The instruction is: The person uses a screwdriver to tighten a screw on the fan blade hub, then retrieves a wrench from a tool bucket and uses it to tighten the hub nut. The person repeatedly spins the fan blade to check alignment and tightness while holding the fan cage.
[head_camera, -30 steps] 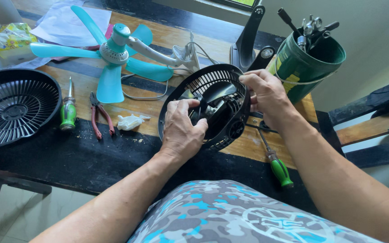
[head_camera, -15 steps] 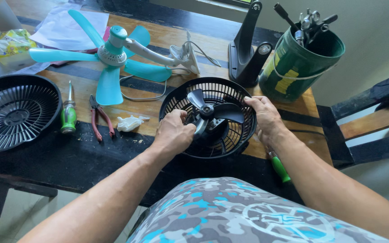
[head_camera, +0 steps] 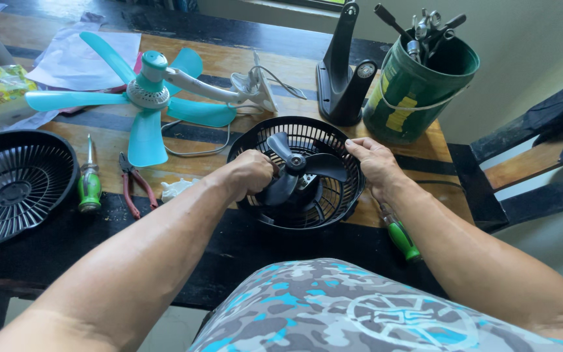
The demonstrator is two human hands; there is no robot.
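We hold the black fan grille (head_camera: 320,195) flat on the counter (head_camera: 229,241) in front of us, our left hand (head_camera: 252,173) closed on its left rim beside the black blades (head_camera: 298,166), our right hand (head_camera: 376,166) clasping the right rim, a green-handled screwdriver (head_camera: 402,240) lying just beside it.

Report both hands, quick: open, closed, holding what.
Left hand: closed on a blade of the black fan.
Right hand: fingers curled over the fan's rear grille rim, gripping it.

Black fan (head_camera: 298,173), face-up on table
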